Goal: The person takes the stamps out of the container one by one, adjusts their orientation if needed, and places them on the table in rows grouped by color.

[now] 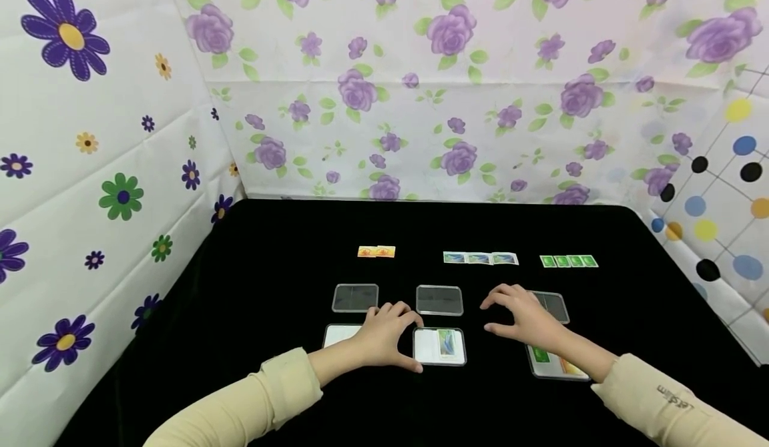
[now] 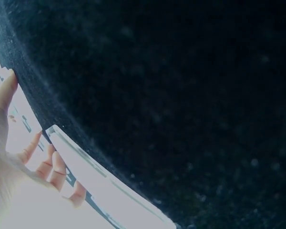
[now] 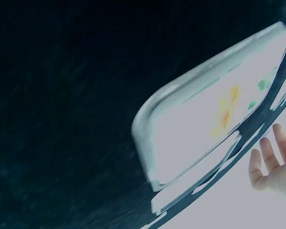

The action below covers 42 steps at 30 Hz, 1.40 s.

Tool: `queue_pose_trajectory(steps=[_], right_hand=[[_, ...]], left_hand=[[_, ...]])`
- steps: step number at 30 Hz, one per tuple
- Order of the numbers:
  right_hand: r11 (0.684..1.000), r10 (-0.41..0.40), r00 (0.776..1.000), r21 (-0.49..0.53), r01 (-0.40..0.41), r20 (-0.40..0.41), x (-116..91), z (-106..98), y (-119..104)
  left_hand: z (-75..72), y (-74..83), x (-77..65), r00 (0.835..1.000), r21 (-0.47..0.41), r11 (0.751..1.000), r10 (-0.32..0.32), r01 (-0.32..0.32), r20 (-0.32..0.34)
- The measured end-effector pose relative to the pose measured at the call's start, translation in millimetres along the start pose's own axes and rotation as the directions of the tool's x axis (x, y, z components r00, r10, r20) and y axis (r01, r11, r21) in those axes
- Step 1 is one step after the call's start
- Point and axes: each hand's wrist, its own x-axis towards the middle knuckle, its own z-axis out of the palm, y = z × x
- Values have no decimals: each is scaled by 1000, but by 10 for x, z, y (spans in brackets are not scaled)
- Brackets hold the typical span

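My left hand has its fingers spread at the left side of the middle shallow case; contact with it is unclear. In that white-bottomed case lies a blue-and-green stamp-like card. Behind my left forearm, the left case is partly covered. The right hand, fingers loosely bent and holding nothing, hovers before the right clear lid. Below that forearm sits the right case, with green and orange cards inside. In the right wrist view this case appears near the right fingers.
Two more clear lids, a left one and a middle one, lie behind the cases. Farther back are rows of orange cards, blue cards and green cards. Flowered cloth hangs behind the black table.
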Motion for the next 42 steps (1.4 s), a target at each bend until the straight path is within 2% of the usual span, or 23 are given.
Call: queue_pose_trajectory(steps=[10, 25, 32, 42], right_hand=[[1000, 1, 1000, 17, 0, -8, 45, 128, -352], [1000, 29, 999, 1, -29, 18, 52, 252, -510], [999, 42, 997, -16, -41, 60, 70, 278, -599], [997, 70, 994, -46, -67, 84, 86, 336, -630]], left_hand=[[8, -5, -8, 1000, -15, 1000, -14, 14, -1], [16, -11, -28, 1000, -19, 1000, -6, 5, -25], [25, -7, -36, 1000, -17, 1000, -2, 2, -25], [20, -4, -34, 1000, -10, 1000, 3, -3, -29]])
